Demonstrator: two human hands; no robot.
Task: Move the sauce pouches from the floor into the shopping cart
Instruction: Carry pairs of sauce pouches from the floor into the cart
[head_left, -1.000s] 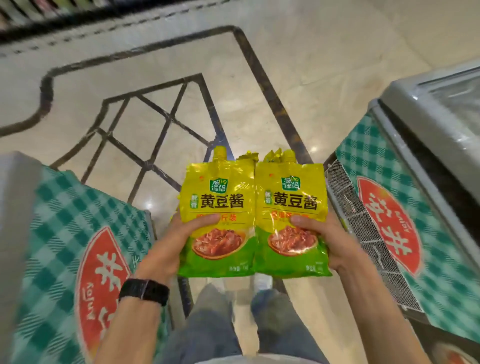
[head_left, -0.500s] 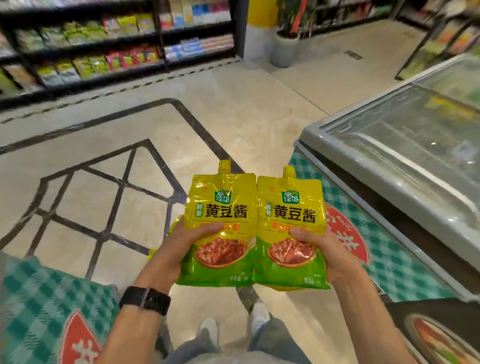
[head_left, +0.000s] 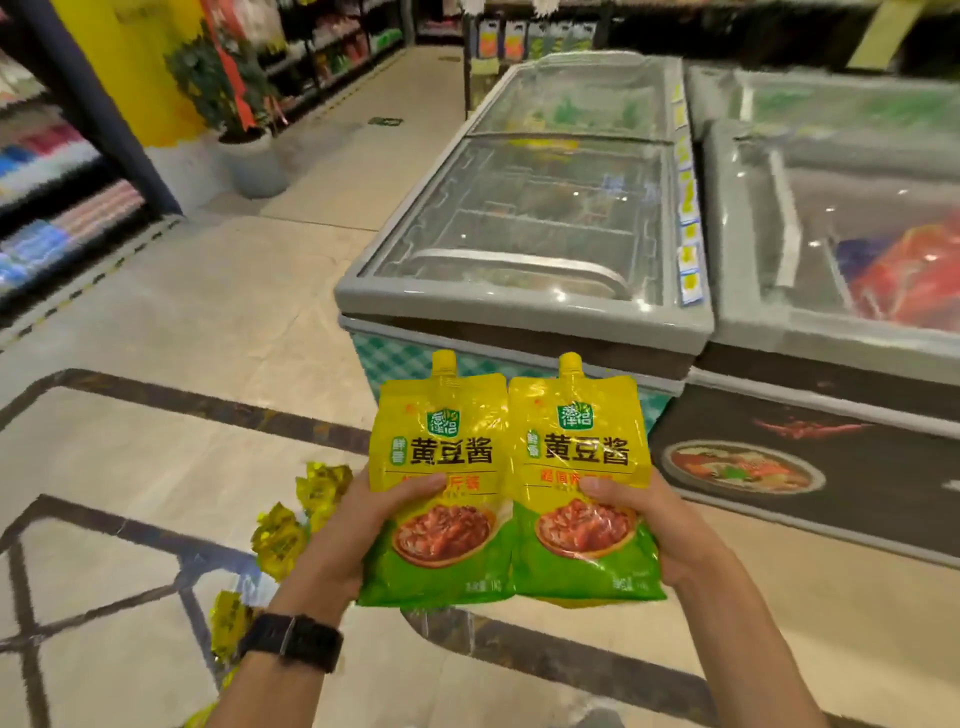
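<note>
I hold two yellow-and-green sauce pouches upright side by side in front of me. My left hand (head_left: 337, 540) grips the left pouch (head_left: 441, 457) with its thumb across the front. My right hand (head_left: 660, 525) grips the right pouch (head_left: 576, 447) the same way. Several more yellow pouches (head_left: 291, 525) lie on the floor below and left of my left hand, partly hidden by my left forearm. No shopping cart is in view.
Glass-topped chest freezers (head_left: 530, 218) stand straight ahead and to the right (head_left: 841, 234). Shelves (head_left: 57, 208) line the left side. A potted plant (head_left: 239, 119) stands by a yellow pillar. An aisle of tiled floor (head_left: 208, 312) runs back on the left.
The view has swung up and to the right, so the freezers now fill the area ahead. Both pouches stay held in the same grip. Pouches on the floor have come into view.
</note>
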